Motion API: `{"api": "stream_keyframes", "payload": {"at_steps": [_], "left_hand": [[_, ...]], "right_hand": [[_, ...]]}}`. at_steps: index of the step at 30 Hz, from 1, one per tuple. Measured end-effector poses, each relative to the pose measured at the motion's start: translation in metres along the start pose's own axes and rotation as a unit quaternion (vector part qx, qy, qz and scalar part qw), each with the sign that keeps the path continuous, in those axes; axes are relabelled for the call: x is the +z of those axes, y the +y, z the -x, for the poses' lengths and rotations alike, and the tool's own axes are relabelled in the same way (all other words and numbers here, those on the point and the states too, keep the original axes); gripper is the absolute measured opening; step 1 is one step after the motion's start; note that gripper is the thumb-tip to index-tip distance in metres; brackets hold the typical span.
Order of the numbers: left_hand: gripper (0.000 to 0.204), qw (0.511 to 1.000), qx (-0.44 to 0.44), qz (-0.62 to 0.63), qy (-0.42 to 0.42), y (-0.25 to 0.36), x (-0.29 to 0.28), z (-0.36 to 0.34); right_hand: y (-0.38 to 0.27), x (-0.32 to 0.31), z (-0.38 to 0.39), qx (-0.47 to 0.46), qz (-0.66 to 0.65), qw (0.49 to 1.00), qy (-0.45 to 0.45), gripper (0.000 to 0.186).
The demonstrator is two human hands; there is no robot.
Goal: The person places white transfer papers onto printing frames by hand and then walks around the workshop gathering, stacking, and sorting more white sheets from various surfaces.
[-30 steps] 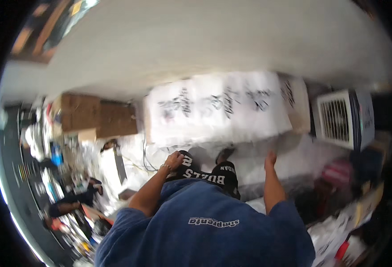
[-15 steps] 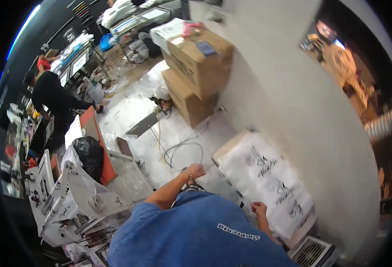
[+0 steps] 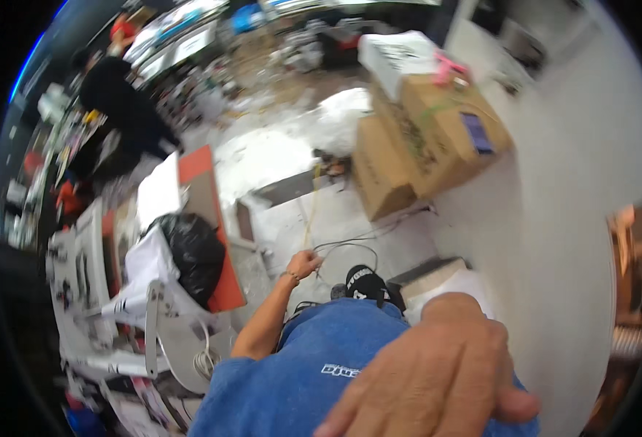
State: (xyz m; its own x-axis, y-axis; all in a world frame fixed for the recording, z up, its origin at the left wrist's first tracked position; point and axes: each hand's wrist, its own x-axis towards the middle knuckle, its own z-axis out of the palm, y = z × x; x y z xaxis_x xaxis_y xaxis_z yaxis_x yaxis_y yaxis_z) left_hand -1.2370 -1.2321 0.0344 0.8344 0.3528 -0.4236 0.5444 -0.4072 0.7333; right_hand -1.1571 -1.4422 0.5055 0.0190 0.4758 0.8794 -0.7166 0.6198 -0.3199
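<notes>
My right hand (image 3: 437, 371) is raised very close to the camera, blurred and large. Its fingers are spread and nothing is in it. My left hand (image 3: 303, 264) hangs out from my side on a bent arm with a bracelet at the wrist. The fingers look loosely curled, with nothing seen in them. It hovers over the pale floor near a thin looped cable (image 3: 346, 246). My blue shirt (image 3: 314, 364) fills the lower middle. Below it shows one black shoe (image 3: 365, 282) with white print.
Stacked cardboard boxes (image 3: 430, 131) stand against the white wall (image 3: 569, 218) ahead. A full black bag (image 3: 193, 247) and an orange board (image 3: 215, 240) lie at my left among white printed sheets. A person in black (image 3: 117, 95) bends over at far left. A white sack (image 3: 456, 280) is by my foot.
The view has swung left, away from the printed white sacks toward the boxes and floor. My right hand has come up close to the camera. My left hand has moved out from my hip.
</notes>
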Motion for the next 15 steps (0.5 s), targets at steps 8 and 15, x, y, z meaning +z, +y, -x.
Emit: {"api": "stream_keyframes", "payload": {"at_steps": [8, 15], "left_hand": [[0.027, 0.996, -0.03, 0.04, 0.069, -0.018, -0.098, -0.023], [0.028, 0.87, -0.08, 0.03, 0.486, -0.02, -0.325, -0.034]], "right_hand": [[0.043, -0.116, -0.028, -0.022, -0.134, 0.967, 0.216, 0.052], [0.089, -0.376, -0.067, 0.311, 0.142, 0.93, 0.134, 0.014]]}}
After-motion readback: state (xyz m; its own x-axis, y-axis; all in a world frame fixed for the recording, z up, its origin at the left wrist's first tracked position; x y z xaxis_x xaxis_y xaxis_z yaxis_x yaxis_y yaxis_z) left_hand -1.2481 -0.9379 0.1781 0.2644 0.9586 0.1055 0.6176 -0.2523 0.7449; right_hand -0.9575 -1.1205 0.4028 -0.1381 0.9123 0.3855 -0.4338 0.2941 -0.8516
